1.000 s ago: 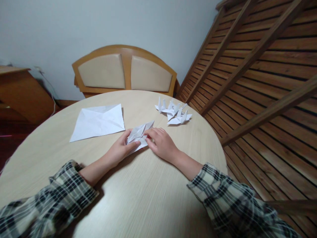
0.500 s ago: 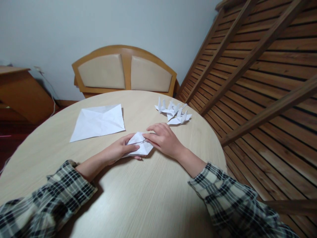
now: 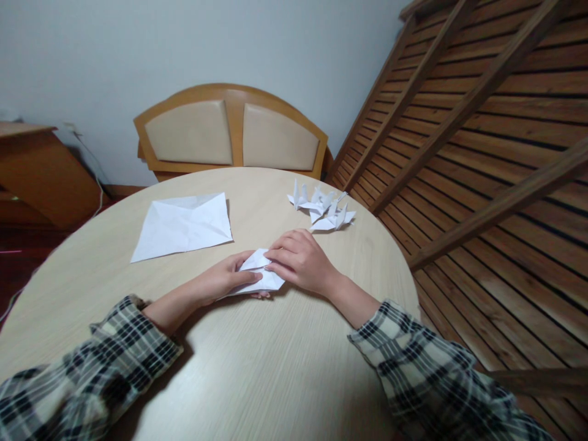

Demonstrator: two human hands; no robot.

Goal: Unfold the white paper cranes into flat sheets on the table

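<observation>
A partly folded white paper [image 3: 264, 280] lies on the round light-wood table [image 3: 257, 367], near its middle. My left hand [image 3: 227, 278] grips the paper's left side, thumb on top and fingers under it. My right hand [image 3: 298, 260] presses down on the paper's right part with its fingers held together. Both sleeves are plaid.
A creased white sheet [image 3: 184, 225] lies flat on the table's far left. Several folded paper cranes [image 3: 324, 209] sit in a cluster at the far right edge. A wooden chair [image 3: 232, 131] stands behind the table. A slatted wooden frame [image 3: 482, 122] leans on the right.
The paper's long pointed flap has been folded down, so the piece is now smaller and more compact. Both hands have drawn slightly toward me with it.
</observation>
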